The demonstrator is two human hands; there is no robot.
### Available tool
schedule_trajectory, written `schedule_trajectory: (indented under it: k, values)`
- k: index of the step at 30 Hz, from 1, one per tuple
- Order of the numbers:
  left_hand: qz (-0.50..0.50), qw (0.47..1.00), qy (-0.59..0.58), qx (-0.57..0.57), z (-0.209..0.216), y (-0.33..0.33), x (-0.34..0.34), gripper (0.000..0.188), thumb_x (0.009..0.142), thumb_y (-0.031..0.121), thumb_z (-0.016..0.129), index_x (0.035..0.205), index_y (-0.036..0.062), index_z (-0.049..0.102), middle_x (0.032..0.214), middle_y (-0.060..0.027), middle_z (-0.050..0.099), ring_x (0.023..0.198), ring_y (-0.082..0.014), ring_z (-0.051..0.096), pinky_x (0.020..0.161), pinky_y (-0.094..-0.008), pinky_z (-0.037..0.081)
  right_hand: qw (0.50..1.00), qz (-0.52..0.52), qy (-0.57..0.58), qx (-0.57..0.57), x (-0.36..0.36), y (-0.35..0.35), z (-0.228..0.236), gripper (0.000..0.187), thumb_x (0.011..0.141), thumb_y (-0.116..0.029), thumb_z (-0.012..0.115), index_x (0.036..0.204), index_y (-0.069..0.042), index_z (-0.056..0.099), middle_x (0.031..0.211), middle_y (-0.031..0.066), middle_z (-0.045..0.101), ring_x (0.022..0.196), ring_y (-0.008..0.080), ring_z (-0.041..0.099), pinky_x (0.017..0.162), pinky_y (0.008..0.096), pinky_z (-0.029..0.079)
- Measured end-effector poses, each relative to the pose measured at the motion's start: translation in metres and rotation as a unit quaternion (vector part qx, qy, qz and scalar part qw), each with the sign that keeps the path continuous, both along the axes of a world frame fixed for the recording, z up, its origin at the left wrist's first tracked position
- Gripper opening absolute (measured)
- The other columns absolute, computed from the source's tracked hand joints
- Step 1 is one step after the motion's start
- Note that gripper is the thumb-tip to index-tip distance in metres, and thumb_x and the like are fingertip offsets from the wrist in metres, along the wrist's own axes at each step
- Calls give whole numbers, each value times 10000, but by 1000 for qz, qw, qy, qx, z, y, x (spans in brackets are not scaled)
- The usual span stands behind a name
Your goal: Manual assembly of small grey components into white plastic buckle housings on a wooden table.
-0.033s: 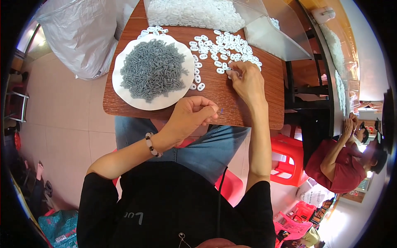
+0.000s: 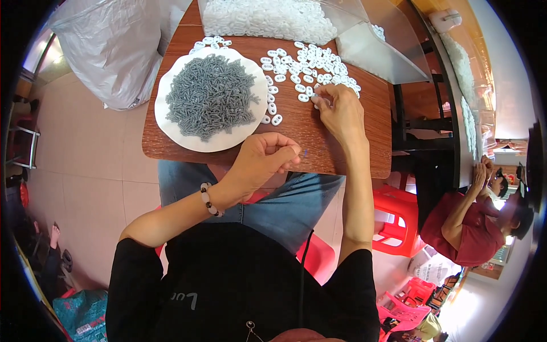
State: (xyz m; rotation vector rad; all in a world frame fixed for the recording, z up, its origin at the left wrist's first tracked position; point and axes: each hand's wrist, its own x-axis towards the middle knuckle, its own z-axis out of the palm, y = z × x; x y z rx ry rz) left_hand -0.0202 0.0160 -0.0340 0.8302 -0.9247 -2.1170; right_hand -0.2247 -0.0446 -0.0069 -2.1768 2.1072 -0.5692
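My left hand is closed in a pinch above the table's near edge, and anything between its fingertips is too small or hidden to make out. My right hand reaches to the near side of a loose spread of small white two-holed oval pieces. Its thumb and forefinger pinch at one white oval piece, mostly covered by the fingers. Left of the spread, a white wavy-rimmed plate holds a heap of small grey rod-shaped pieces. More white ovals lie along the plate's right side and behind it.
The brown wooden table ends just before my knees. At its far side a clear-walled bin holds many white pieces. A large pale sack stands to the left. At right are a red stool and a seated person in a dark red shirt.
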Motion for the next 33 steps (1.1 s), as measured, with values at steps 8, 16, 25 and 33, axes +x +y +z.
schedule_trajectory:
  k: [8,16,25,33]
  values:
    - [-3,1000,-6,0,0,-1,0,193,889,177,639,981,8,646,825,-31,660,678,-41,545,644,-181,455,997,31,-59,24,-2,-3,1,108,806,-96,672,841,2,643,711,101,634,628,183,588,625,313,467]
    - [51,999,3,10,12,-2,0,241,953,234,567,1040,20,633,865,-31,657,698,-43,553,648,-180,462,857,42,-495,140,20,48,17,111,869,-110,663,861,-26,591,846,-8,599,796,69,530,755,231,424]
    - [-68,993,69,72,19,0,7,187,916,213,633,993,45,658,865,-33,668,699,-60,579,643,-190,480,768,167,-601,148,19,77,9,131,887,-133,654,899,-27,577,982,67,581,858,91,546,788,240,434]
    - [7,999,43,4,14,-1,5,187,886,142,660,993,-11,669,850,-76,687,725,-95,626,656,-206,506,776,111,-611,105,32,92,12,160,885,-120,654,984,4,633,930,40,624,815,89,560,761,228,434]
